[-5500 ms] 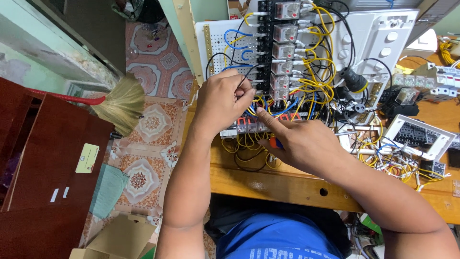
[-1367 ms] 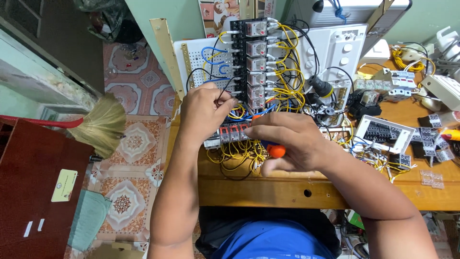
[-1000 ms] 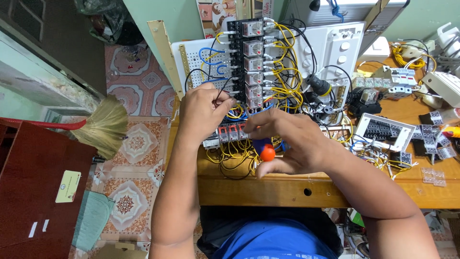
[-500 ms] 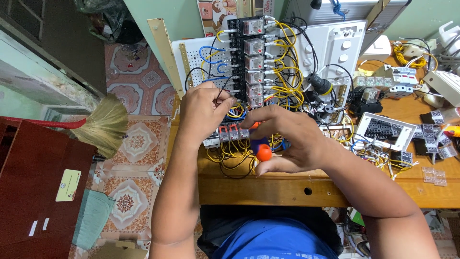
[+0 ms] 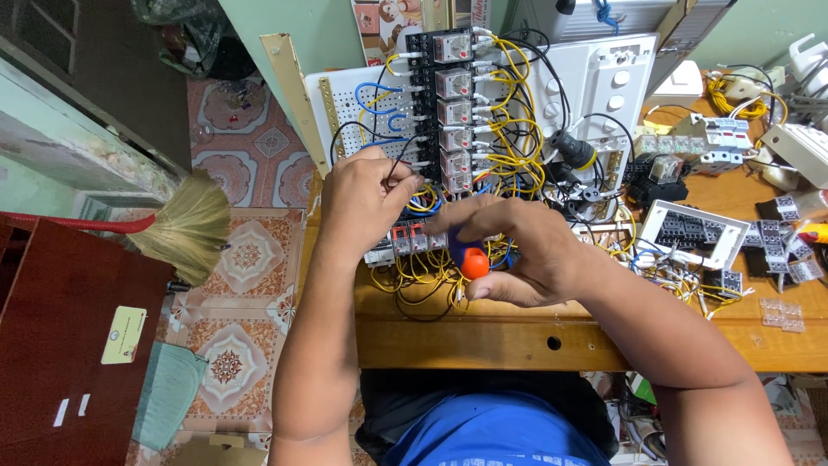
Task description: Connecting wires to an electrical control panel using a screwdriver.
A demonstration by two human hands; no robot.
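Left hand [image 5: 362,200] pinched shut on a thin black wire [image 5: 398,166] at the near left edge of the white perforated wiring panel [image 5: 345,112]. Right hand [image 5: 517,255] wrapped around a screwdriver with an orange-and-blue handle [image 5: 470,257], tip aimed toward the row of red-marked terminal blocks [image 5: 412,237] at the panel's near edge. Both hands close together, nearly touching, just above the wooden workbench [image 5: 483,336]. Column of clear relays [image 5: 453,112] standing farther up the panel, draped in yellow wires [image 5: 509,142].

Possible trouble: driver tip slipping off a small screw head and nicking neighbouring insulation, given the dense tangle around the blocks; held wire pulling free of its terminal if the pinch loosens or tugs sideways; loose loops of yellow wire below the blocks snagging a finger.

Hard to judge: screwdriver shaft and tip, hidden behind the right fingers; exact terminal being worked, covered by both hands; whether the wire end is seated or bare. Right side of bench crowded with white sockets [image 5: 694,231] and small parts, partly cut off.
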